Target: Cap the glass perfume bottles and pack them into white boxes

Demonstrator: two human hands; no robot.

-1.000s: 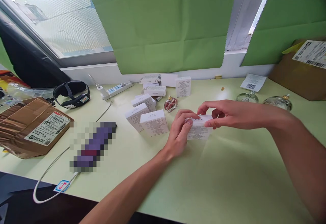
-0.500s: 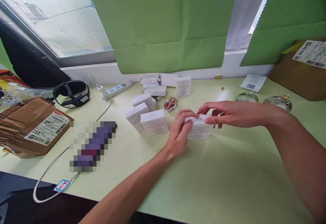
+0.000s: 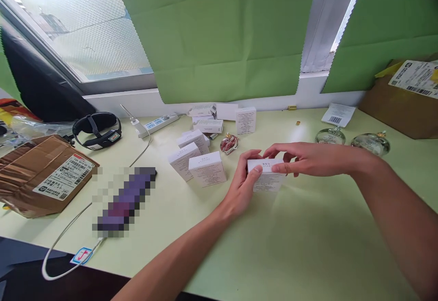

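Two bare forearms, no sleeves, no watch, no rings or gloves; left hand (image 3: 242,187) and right hand (image 3: 310,159) slender, with long fingers (image 3: 273,147) and short, plain, unpainted nails; wrists narrow, uncovered, without bands, marks or anything else worn.

Left hand (image 3: 243,187): forearm extended from lower centre, fingers curled, thumb raised. Right hand (image 3: 301,159): forearm extended from lower right, palm turned down, fingers stretched leftward, thumb tucked beneath.
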